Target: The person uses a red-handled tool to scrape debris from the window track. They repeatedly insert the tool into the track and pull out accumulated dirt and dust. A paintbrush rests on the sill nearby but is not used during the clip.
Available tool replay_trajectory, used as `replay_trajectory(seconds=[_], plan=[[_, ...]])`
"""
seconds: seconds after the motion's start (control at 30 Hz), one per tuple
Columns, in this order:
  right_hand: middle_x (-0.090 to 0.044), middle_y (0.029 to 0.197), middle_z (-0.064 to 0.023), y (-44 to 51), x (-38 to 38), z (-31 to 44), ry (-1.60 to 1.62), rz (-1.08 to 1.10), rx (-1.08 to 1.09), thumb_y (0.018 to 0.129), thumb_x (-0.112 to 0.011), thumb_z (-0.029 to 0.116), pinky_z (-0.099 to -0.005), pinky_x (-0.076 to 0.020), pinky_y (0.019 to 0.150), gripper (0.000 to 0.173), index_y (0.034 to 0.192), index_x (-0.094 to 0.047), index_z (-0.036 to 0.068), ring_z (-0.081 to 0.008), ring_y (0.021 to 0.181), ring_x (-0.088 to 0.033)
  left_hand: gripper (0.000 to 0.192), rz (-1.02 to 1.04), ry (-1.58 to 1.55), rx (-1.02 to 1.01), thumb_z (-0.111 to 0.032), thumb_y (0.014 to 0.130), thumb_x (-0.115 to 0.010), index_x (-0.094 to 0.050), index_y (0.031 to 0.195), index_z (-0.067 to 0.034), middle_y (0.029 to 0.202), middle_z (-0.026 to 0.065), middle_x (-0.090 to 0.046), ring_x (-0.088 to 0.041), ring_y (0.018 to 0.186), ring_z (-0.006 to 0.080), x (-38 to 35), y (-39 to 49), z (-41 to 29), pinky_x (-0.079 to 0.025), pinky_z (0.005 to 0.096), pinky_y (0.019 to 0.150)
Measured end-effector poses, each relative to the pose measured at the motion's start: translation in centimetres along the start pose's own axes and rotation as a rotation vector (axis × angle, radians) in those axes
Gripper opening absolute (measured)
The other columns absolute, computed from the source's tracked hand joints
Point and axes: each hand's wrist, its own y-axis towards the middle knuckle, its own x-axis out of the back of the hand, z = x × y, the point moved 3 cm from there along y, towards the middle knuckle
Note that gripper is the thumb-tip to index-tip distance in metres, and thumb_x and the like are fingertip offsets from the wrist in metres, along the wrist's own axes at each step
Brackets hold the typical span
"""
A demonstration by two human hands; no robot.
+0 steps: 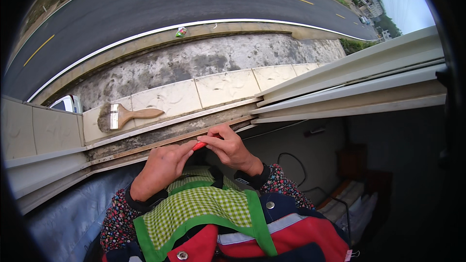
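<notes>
Both hands meet over the inner edge of a window track (171,131), with a small red object (199,145) between them. My left hand (164,163) pinches its left end; my right hand (227,147) has thumb and fingers around the other end. Fingers cover most of the red object, so its kind is unclear. Dark dirt lines the track's groove. Beyond it, left of my hands, a wide paintbrush (125,116) with a wooden handle lies on the tiled outer sill (218,87), its bristles pointing left.
White sliding window frames (349,83) stand at the right, and another frame part (47,174) at the left. Outside, below the sill, are a concrete strip (218,54), a road (174,5) and a white vehicle (69,103). A dark cable (302,167) hangs indoors at the right.
</notes>
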Motion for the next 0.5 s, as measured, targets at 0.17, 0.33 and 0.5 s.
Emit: replay_trajectory(seconds=[0.17, 0.33, 0.5], plan=[[-0.058, 0.108, -0.0102, 3.8, -5.2, 4.4, 0.248, 0.063, 0.073, 0.084, -0.073, -0.005, -0.0337, -0.0512, 0.080, 0.043, 0.126, -0.070, 0.006, -0.0257, 0.095, -0.060, 0.029, -0.075, 0.199, 0.090, -0.006, 0.090, -0.070, -0.072, 0.119, -0.008, 0.080, 0.0189, -0.069, -0.066, 0.070, 0.0371, 7.6, -5.4, -2.2, -0.052, 0.0443, 0.064], [-0.055, 0.105, -0.0139, 5.7, -7.1, 7.8, 0.414, -0.004, 0.182, 0.085, -0.068, -0.007, -0.0353, -0.0507, 0.081, 0.037, 0.121, -0.067, 0.001, -0.0296, 0.096, -0.058, 0.031, -0.131, 0.126, 0.026, 0.000, 0.088, -0.068, -0.071, 0.119, -0.001, 0.080, 0.0169, -0.070, -0.067, 0.068, 0.0349, 12.0, -7.6, -5.3, -0.053, 0.0411, 0.065], [-0.059, 0.108, -0.0132, 4.5, -3.5, 5.4, 0.179, -0.036, 0.107, 0.084, -0.070, -0.010, -0.0343, -0.0533, 0.077, 0.041, 0.124, -0.069, 0.001, -0.0269, 0.091, -0.061, 0.028, -0.162, -0.009, -0.025, -0.002, 0.092, -0.066, -0.071, 0.120, -0.001, 0.092, 0.0191, -0.073, -0.070, 0.079, 0.0349, 8.8, -4.5, -3.5, -0.055, 0.0400, 0.070]])
